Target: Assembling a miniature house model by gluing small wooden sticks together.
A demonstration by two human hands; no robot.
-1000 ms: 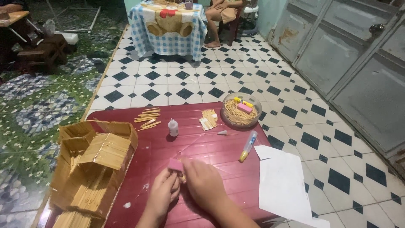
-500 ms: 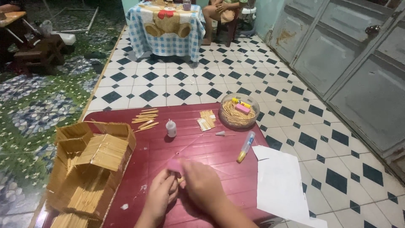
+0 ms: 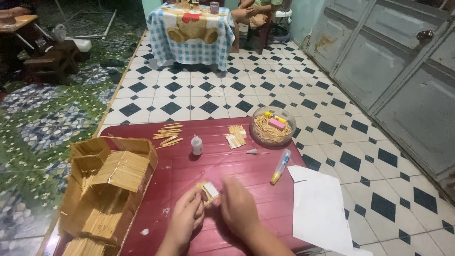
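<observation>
Left hand (image 3: 186, 219) fingers pinch a small flat panel of glued pale wooden sticks (image 3: 207, 191); right hand (image 3: 241, 208) blurred, grip indeterminate. Panel likely light, fragile; hold by edges.

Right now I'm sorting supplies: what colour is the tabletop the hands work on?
Dark red, seen in the head view: the tabletop.

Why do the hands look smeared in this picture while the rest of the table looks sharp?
In the head view, the right hand is motion-blurred, as is the small piece at the left hand. The stick model, glue bottle and bowl stay crisp. Soft glare streaks the red table; the lighting is dim and even.
</observation>
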